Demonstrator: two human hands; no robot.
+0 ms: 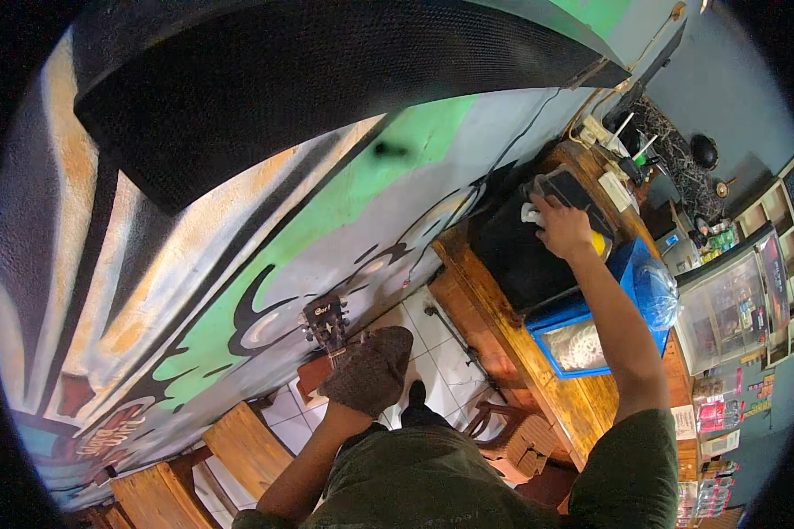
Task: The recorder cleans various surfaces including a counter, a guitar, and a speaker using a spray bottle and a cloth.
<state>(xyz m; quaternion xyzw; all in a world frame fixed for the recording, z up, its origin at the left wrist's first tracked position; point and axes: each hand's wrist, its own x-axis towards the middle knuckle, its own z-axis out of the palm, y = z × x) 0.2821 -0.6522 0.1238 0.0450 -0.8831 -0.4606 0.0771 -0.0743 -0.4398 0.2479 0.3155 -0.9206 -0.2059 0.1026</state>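
Note:
My right hand [563, 229] reaches out over a black box-shaped thing [516, 260] on the wooden counter. Its fingers close on a crumpled white piece [530, 213], tissue or cloth, at the top of the box. A yellow spot shows beside the wrist. Low in front of me, a dark grey-brown cloth or mitt [372, 370] covers my left hand, hiding all its fingers. Right beside it stands the dark headstock of a guitar [325, 322], with tuning pegs along its sides; the covered hand hides part of the neck.
A blue crate [547, 328] with white contents and a clear plastic bag [651, 295] sits on the counter [582, 401] beneath my right forearm. Wooden benches [247, 445] stand along the painted wall. A large black panel [326, 79] juts overhead. A cardboard box [520, 445] lies by my legs.

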